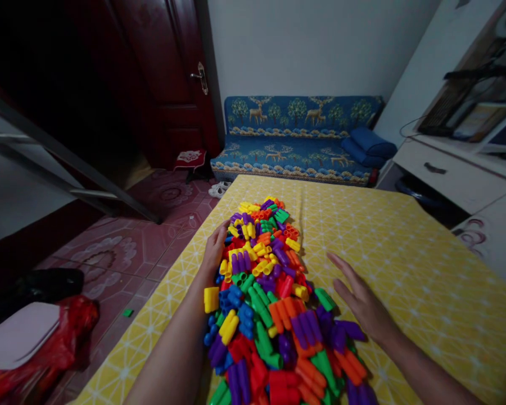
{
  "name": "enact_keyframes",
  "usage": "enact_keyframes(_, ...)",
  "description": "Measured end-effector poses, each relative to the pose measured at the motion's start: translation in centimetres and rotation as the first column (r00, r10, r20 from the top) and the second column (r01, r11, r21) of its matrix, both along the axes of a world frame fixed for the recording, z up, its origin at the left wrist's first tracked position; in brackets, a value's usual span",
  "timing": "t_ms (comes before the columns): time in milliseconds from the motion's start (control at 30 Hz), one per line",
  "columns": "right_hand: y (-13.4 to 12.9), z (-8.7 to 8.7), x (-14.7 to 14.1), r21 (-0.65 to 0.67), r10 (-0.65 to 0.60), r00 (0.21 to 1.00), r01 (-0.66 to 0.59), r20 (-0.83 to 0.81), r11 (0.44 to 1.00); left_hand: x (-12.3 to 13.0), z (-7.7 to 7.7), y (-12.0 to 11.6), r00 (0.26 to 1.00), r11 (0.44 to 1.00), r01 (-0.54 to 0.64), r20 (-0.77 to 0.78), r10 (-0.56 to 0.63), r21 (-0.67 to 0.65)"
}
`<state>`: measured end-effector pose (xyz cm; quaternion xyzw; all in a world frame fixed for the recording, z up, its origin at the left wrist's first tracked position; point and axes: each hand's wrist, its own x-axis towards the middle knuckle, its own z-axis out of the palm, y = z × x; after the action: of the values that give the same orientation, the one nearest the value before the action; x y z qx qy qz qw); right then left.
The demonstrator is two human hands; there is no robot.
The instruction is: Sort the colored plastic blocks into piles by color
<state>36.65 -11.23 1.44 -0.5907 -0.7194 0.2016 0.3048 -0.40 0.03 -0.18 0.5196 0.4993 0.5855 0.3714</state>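
1. While a blue patterned sofa (278,149) stands beyond it, the yellow-covered table (405,242) bears the blocks.
2. The multicoloured plastic blocks (261,304) form a long heap down its left side.
3. Right hand (360,301): empty, fingers spread, right of the heap.
4. Left hand (214,248): at the heap's left edge; I cannot tell whether it grips anything.

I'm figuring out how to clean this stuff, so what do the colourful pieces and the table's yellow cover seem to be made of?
Colourful pieces: probably hard moulded plastic, smooth and slightly glossy, judging by their solid bright colours and uniform rounded tubes.
Yellow cover: perhaps vinyl or coated cloth; it lies flat with a printed pale line pattern, but plain fabric is possible.
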Motion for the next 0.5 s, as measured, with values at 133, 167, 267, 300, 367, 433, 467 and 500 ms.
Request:
enact_keyframes(133, -9.2, -1.9, 3.6, -0.088, 0.015, 0.999, -0.012, 0.034, 0.996, 0.4, 1.0, -2.1, 0.972, 0.997, 0.003, 0.234, 0.014, -0.073)
enact_keyframes(167, -11.0, -2.2, 3.8, -0.073, 0.039, 0.998, -0.035, 0.047, 0.997, 0.4, 1.3, -2.9, 0.96, 0.995, 0.022, 0.278, 0.006, -0.098)
enact_keyframes(267, -15.0, -2.2, 2.3, -0.001, 0.104, 0.984, -0.105, 0.142, 0.994, -0.6, 2.1, -5.6, 0.941, 0.976, 0.1, 0.337, -0.03, -0.193)
enact_keyframes(300, -16.0, -2.1, 1.3, 0.027, 0.115, 0.975, -0.122, 0.189, 0.992, -1.1, 2.2, -6.5, 0.942, 0.967, 0.12, 0.332, -0.041, -0.223)
enact_keyframes(367, -17.1, -1.9, -0.9, 0.082, 0.102, 0.956, -0.129, 0.275, 0.988, -2.4, 2.3, -8.3, 0.954, 0.957, 0.12, 0.298, -0.037, -0.265)
enact_keyframes(433, -17.3, -1.7, -2.9, 0.128, 0.06, 0.948, -0.105, 0.314, 0.986, -3.3, 2.1, -10.1, 0.975, 0.956, 0.065, 0.221, 0.0, -0.286)
enact_keyframes(467, -17.1, -1.7, -3.8, 0.142, 0.041, 0.948, -0.09, 0.317, 0.986, -3.5, 2.0, -11.0, 0.987, 0.957, 0.034, 0.161, 0.013, -0.288)
enact_keyframes(500, -16.7, -1.7, -4.5, 0.148, 0.025, 0.949, -0.075, 0.315, 0.986, -3.4, 1.9, -11.9, 0.996, 0.96, 0.003, 0.092, 0.024, -0.278)
